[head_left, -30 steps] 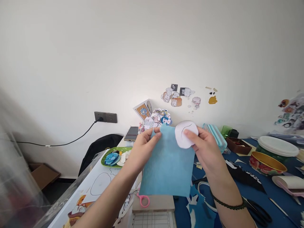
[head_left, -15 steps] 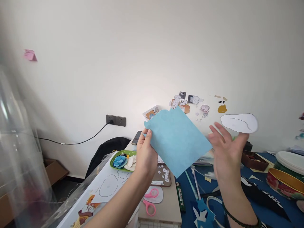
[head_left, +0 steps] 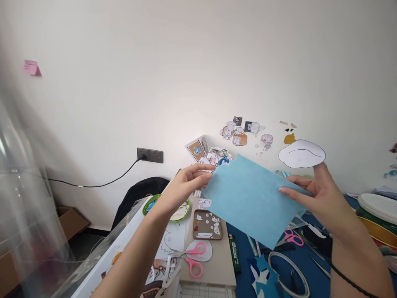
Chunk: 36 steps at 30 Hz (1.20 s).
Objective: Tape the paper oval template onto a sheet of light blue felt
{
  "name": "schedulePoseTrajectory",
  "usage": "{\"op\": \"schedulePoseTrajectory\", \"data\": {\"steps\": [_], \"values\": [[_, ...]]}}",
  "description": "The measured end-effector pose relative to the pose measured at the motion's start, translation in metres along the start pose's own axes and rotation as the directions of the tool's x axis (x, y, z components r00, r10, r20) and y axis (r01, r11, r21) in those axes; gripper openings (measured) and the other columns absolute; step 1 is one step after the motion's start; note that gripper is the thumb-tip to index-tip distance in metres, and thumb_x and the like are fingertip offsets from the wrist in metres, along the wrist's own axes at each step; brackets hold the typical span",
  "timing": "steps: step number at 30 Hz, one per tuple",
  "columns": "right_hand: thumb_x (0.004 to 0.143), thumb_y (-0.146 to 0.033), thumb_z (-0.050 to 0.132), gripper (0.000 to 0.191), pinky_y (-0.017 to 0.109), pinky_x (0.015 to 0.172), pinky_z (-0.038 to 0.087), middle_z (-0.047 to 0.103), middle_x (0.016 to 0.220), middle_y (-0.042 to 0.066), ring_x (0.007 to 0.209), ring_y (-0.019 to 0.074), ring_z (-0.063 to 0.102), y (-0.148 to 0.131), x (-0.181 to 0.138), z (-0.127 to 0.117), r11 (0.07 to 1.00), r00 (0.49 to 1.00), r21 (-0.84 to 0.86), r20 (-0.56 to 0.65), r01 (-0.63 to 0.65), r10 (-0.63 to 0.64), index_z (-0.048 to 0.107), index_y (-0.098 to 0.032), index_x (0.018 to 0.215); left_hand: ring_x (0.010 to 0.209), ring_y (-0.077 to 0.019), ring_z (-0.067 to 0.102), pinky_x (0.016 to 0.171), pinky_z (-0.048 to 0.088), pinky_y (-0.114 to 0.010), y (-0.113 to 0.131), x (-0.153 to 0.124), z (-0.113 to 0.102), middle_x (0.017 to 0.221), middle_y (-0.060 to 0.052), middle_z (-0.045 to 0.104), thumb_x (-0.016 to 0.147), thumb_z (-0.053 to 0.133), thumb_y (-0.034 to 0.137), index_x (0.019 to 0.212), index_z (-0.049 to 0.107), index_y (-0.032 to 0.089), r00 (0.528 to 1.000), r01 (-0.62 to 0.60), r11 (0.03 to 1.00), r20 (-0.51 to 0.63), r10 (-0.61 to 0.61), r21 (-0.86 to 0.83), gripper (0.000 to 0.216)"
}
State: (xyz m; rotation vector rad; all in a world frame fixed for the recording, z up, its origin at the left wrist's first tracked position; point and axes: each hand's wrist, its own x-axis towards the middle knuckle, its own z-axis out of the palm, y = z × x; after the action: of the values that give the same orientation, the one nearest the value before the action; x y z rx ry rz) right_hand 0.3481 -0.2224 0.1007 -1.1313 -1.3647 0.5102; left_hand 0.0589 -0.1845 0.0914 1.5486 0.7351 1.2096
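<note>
A light blue sheet [head_left: 251,198], perhaps felt or paper, hangs in the air above the desk, its upper left edge cut in curves. My left hand [head_left: 189,180] pinches that cut edge between thumb and fingers. At the sheet's right corner, my right hand [head_left: 316,196] grips with thumb and fingers. A white paper cutout [head_left: 302,154] with a curved black line sits at the raised finger of the same hand; how it stays there is hidden. Below lie pink-handled scissors [head_left: 196,260] across a pale rounded paper piece [head_left: 206,251].
A brown tray [head_left: 194,225] with small white cutouts and a green dish [head_left: 188,211] of scraps stand left of centre. Blue scraps [head_left: 265,277], a white ring [head_left: 305,285] and more pink scissors [head_left: 294,237] lie on the blue desk cover. Paper figures [head_left: 239,138] stick to the wall.
My right hand has come left and taken hold of the blue sheet's right corner. The sheet has turned and dropped slightly. The white cutout has shifted left and tilted.
</note>
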Motion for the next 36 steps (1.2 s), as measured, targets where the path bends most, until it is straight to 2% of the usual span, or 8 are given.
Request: {"op": "schedulePoseTrajectory", "data": {"steps": [3,5,7,9,13,15,22,36], "values": [[0.049,-0.039,0.085,0.08,0.046,0.073,0.054,0.068,0.104,0.008,0.097,0.0327,0.062,0.0,0.001,0.003,1.0,0.999,0.014,0.034,-0.023,0.023,0.053,-0.032,0.122,0.073,-0.0179,0.064,0.065,0.047,-0.027,-0.006,-0.001,0.006,0.084,-0.007,0.071,0.079,0.067,0.035,0.092,0.07,0.019,0.993,0.067,0.998,0.099,-0.066,-0.01,0.021],[0.057,-0.043,0.08,0.062,0.049,0.08,0.05,0.065,0.11,0.008,0.1,0.0317,0.061,-0.004,-0.002,0.008,1.0,0.975,-0.001,-0.22,0.025,-0.025,0.06,-0.031,0.114,0.07,-0.0185,0.064,0.063,0.047,-0.027,-0.012,0.001,0.013,0.08,-0.007,0.07,0.078,0.067,0.036,0.085,0.07,0.017,0.993,0.077,0.996,0.089,-0.073,-0.039,0.021],[0.068,-0.046,0.073,0.038,0.046,0.082,0.049,0.063,0.113,0.008,0.101,0.029,0.06,-0.01,-0.01,0.014,0.995,0.846,-0.001,-0.526,0.099,-0.085,0.066,-0.03,0.102,0.068,-0.0177,0.064,0.062,0.046,-0.026,-0.019,0.004,0.02,0.077,-0.006,0.07,0.078,0.068,0.036,0.084,0.07,0.016,0.999,0.045,0.997,0.017,-0.044,-0.068,0.02],[0.074,-0.046,0.068,0.024,0.039,0.073,0.05,0.064,0.102,0.007,0.092,0.0253,0.061,-0.017,-0.023,0.024,0.989,0.781,0.063,-0.621,0.135,-0.067,0.069,-0.029,0.09,0.069,-0.0175,0.064,0.063,0.047,-0.026,-0.024,0.005,0.029,0.077,-0.006,0.07,0.078,0.068,0.036,0.086,0.069,0.016,0.999,0.021,0.993,-0.032,-0.025,-0.114,0.021],[0.071,-0.046,0.071,0.023,0.03,0.049,0.042,0.06,0.076,0.003,0.061,0.0182,0.055,-0.024,-0.045,0.06,0.998,0.978,0.06,-0.206,-0.024,0.036,0.068,-0.024,0.079,0.064,-0.0153,0.063,0.061,0.047,-0.024,-0.028,0.0,0.051,0.075,-0.004,0.071,0.079,0.067,0.036,0.094,0.069,0.016,0.997,0.01,0.967,-0.074,-0.03,-0.255,0.025],[0.075,-0.047,0.065,0.028,0.031,0.054,0.043,0.057,0.081,0.004,0.067,0.0184,0.054,-0.021,-0.047,0.081,0.998,0.994,-0.031,-0.094,0.048,-0.051,0.063,-0.021,0.065,0.057,-0.0126,0.059,0.055,0.044,-0.022,-0.03,-0.006,0.064,0.071,-0.002,0.07,0.078,0.068,0.036,0.097,0.069,0.017,0.994,-0.019,0.947,-0.107,-0.016,-0.32,0.026],[0.082,-0.044,0.056,0.028,0.033,0.07,0.042,0.058,0.084,0.005,0.084,0.0218,0.054,-0.005,-0.037,0.105,0.985,0.985,-0.126,-0.105,0.121,-0.134,0.061,-0.021,0.068,0.047,-0.0064,0.039,0.045,0.028,-0.018,-0.038,-0.018,0.093,0.06,0.004,0.057,0.075,0.07,0.038,0.096,0.069,0.019,0.976,-0.014,0.888,-0.198,-0.087,-0.459,0.029],[0.083,-0.039,0.06,0.02,0.032,0.071,0.042,0.058,0.08,0.002,0.077,0.0195,0.054,-0.012,-0.043,0.1,0.957,0.963,-0.223,-0.152,0.184,-0.221,0.059,-0.021,0.074,0.065,-0.0105,0.042,0.057,0.034,-0.02,-0.037,-0.03,0.101,0.073,0.001,0.055,0.073,0.071,0.029,0.095,0.073,0.024,0.974,-0.016,0.738,-0.177,-0.141,-0.675,0.023]]}}
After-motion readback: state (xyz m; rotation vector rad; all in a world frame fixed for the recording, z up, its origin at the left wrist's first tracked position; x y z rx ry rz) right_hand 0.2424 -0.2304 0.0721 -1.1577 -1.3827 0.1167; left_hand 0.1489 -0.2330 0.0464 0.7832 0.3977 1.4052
